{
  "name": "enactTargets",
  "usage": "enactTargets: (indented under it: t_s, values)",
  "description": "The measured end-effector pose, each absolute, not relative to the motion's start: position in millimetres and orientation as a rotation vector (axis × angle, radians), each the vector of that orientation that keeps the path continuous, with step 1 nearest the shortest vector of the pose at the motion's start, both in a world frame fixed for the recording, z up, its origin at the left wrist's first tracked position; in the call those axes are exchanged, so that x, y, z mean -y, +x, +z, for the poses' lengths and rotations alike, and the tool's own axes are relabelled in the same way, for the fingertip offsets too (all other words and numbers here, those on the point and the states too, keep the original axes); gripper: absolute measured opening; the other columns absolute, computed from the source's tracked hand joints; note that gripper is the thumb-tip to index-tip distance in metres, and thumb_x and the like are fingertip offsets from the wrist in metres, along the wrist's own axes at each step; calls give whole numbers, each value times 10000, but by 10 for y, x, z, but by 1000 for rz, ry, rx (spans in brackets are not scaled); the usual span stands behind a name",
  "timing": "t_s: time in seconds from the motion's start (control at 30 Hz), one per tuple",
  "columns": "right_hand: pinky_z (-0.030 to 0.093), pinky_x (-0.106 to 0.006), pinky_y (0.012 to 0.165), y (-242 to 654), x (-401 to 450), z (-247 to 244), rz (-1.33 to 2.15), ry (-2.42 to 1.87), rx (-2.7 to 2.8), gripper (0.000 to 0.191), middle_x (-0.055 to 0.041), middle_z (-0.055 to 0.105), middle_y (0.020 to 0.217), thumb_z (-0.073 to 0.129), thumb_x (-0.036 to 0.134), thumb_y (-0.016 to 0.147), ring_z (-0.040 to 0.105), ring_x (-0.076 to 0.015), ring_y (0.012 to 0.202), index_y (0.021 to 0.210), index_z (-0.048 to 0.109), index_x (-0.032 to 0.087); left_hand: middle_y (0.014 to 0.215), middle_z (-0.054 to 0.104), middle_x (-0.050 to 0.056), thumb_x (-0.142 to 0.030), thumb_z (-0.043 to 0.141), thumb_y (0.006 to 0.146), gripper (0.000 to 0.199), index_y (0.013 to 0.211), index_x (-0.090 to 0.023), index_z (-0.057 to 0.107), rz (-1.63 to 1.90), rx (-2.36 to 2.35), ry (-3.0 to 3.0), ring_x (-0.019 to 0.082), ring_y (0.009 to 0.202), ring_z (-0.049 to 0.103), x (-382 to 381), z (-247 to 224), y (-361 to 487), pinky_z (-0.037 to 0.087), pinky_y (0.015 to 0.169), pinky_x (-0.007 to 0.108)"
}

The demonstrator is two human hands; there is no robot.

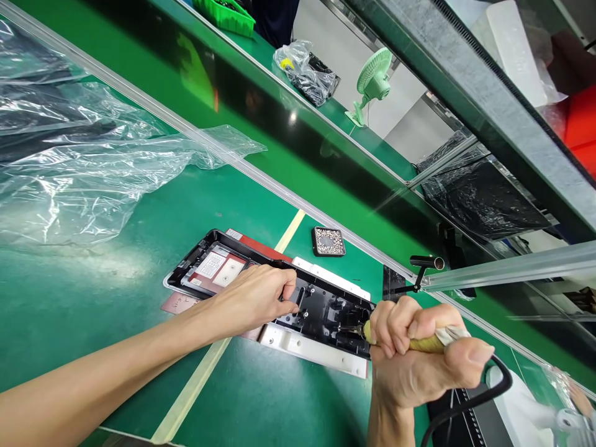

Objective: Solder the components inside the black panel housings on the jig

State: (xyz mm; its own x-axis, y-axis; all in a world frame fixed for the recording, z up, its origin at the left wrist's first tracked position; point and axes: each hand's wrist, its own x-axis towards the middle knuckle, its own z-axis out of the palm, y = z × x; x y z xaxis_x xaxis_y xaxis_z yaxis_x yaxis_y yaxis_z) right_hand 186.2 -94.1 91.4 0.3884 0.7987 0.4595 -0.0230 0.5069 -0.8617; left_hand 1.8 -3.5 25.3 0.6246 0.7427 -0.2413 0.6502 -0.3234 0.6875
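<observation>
A long black plastic housing [321,301] lies open side up on a white fixture [311,347], with posts and ribs inside it. My left hand [261,295] rests over its middle, fingers curled and the thumb close to the index finger; whatever they may hold is hidden. In my right hand [414,347] is a corded tool [426,343] with a yellow wrapped handle, gripped in a fist. Its thin metal tip points left into the right part of the housing. Labels [210,264] show through the opening at the housing's left end.
A small black tray [328,241] of tiny metal parts stands behind the housing. Clear plastic bags [93,167] cover the left of the green table. A metal rail [298,202] runs diagonally behind, with a green fan [372,81] beyond. The black cord [505,379] loops at lower right.
</observation>
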Motion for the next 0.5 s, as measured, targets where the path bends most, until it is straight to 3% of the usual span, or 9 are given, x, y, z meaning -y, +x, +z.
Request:
enactTargets:
  t_s: [0.5]
  values:
    - [305,-185,336,1871,944,905,627,-896,1059,455,82,361,435,433,546,946,285,-65,320,649,531,214,641,568,-52,-392,725,858,319,724,-216,496,211,-1079,2066,152,571,454,55,183,12,241,591,279]
